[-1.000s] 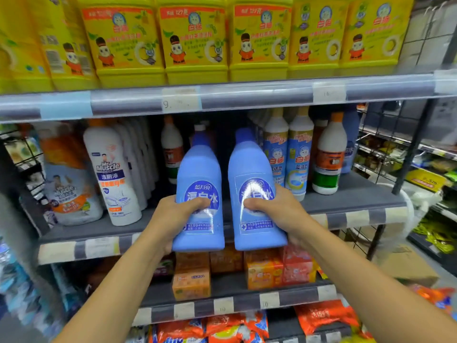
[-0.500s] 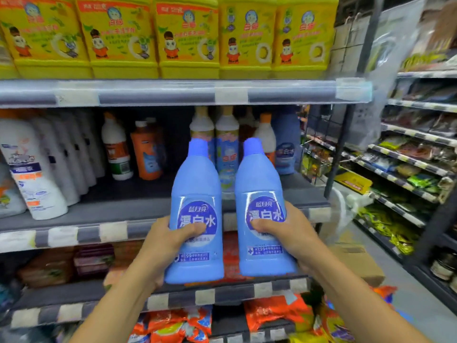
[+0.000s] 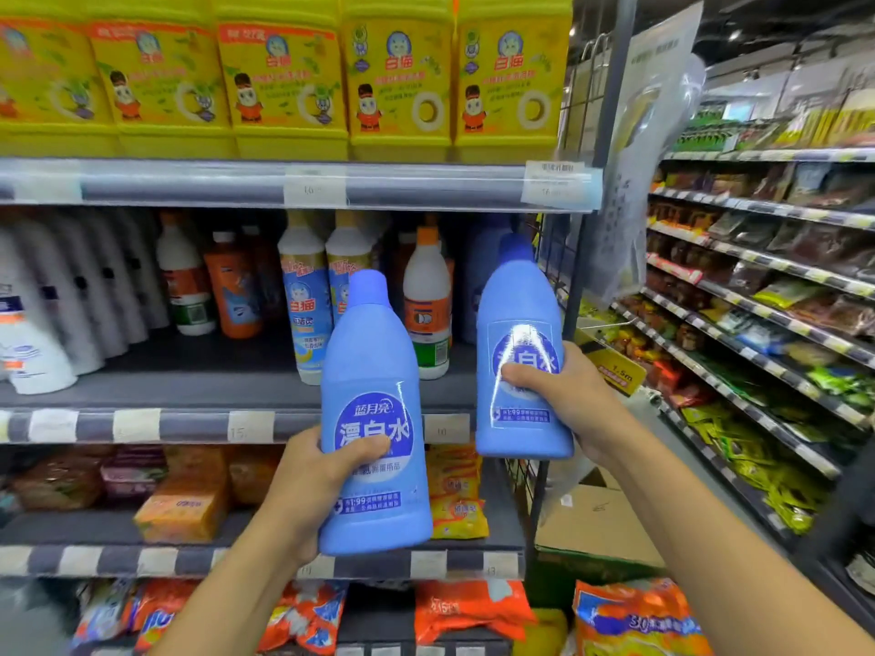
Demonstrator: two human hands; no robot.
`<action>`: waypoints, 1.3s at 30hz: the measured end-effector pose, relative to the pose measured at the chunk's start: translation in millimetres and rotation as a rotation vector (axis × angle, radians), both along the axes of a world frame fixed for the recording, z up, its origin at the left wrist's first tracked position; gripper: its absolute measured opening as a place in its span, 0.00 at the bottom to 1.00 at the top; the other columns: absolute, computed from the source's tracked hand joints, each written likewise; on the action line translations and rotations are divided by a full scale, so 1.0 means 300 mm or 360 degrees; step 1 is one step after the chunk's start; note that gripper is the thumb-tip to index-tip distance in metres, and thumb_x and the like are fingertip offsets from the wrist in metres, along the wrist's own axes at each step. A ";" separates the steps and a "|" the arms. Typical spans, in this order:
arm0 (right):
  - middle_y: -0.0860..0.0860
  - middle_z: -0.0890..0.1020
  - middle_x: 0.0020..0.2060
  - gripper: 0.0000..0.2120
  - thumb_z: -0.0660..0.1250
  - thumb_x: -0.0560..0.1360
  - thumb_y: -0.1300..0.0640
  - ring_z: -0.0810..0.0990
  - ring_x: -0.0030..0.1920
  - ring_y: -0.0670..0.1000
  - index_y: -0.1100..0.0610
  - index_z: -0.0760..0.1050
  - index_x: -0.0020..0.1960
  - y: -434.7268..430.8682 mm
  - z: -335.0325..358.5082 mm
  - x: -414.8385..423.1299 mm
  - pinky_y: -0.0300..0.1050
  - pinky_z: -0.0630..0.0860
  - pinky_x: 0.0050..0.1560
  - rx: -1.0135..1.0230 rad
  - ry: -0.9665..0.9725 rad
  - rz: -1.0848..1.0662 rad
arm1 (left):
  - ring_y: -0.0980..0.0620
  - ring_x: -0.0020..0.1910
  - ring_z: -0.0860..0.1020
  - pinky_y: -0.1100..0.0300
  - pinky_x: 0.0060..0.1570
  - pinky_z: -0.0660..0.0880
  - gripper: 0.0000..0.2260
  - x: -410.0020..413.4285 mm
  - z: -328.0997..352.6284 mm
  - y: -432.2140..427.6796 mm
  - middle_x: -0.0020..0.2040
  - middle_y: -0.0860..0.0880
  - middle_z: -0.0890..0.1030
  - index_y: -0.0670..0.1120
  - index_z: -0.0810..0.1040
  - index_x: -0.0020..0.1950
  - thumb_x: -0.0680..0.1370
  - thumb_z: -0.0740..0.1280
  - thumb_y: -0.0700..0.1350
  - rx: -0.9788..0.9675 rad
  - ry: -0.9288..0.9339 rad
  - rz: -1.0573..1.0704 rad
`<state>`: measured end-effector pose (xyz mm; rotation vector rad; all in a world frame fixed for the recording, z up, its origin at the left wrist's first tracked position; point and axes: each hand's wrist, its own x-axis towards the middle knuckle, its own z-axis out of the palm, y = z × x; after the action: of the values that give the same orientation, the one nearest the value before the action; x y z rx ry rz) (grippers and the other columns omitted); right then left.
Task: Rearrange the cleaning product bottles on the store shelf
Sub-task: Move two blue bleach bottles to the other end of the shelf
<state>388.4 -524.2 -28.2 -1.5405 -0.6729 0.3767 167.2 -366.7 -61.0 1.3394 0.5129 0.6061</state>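
Note:
I hold two identical blue bleach bottles upright in front of the shelves. My left hand (image 3: 315,485) grips the nearer blue bottle (image 3: 369,371) low on its body, thumb across the label. My right hand (image 3: 563,395) grips the other blue bottle (image 3: 518,295), which is higher and further right, near the right end of the middle shelf (image 3: 189,426). On that shelf stand white, orange and blue-labelled cleaning bottles (image 3: 303,295), and another blue bottle stands partly hidden behind the one in my right hand.
Yellow detergent tubs (image 3: 284,78) fill the top shelf. Soap packs (image 3: 180,508) and orange bags (image 3: 468,608) lie on the lower shelves. A wire rack side panel (image 3: 568,277) ends the shelf unit; a cardboard box (image 3: 596,523) sits on the floor beside it. A snack aisle runs on the right.
Both bottles have left the shelf front and shifted right with my view. The right-hand bottle rose and moved apart from the left one, toward the shelf's right end.

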 end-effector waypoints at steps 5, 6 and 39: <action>0.55 0.85 0.49 0.29 0.82 0.62 0.56 0.86 0.46 0.56 0.57 0.73 0.58 0.117 0.047 0.116 0.58 0.83 0.46 0.0122 0.0052 0.0003 | 0.41 0.37 0.85 0.53 0.29 0.80 0.22 0.012 0.024 0.000 0.42 0.40 0.86 0.41 0.81 0.47 0.57 0.81 0.42 0.0037 0.0028 0.0018; 0.55 0.85 0.49 0.29 0.82 0.61 0.56 0.86 0.46 0.56 0.57 0.74 0.58 0.141 0.050 0.138 0.58 0.83 0.46 0.0136 0.0053 -0.0010 | 0.41 0.37 0.85 0.53 0.29 0.80 0.22 0.014 0.025 0.002 0.42 0.40 0.86 0.41 0.81 0.47 0.57 0.81 0.43 0.0043 0.0032 0.0008; 0.53 0.78 0.55 0.31 0.80 0.63 0.63 0.77 0.53 0.54 0.55 0.68 0.59 0.486 -0.093 0.480 0.48 0.76 0.50 -0.0103 -0.0338 -0.0647 | 0.40 0.39 0.85 0.52 0.31 0.80 0.24 0.163 0.028 0.112 0.44 0.39 0.86 0.42 0.83 0.46 0.53 0.79 0.49 0.0128 -0.0160 -0.0110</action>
<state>532.5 -378.5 -56.0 -1.7478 -0.4958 -0.0730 216.1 -333.0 -52.7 1.3894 0.3620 0.6392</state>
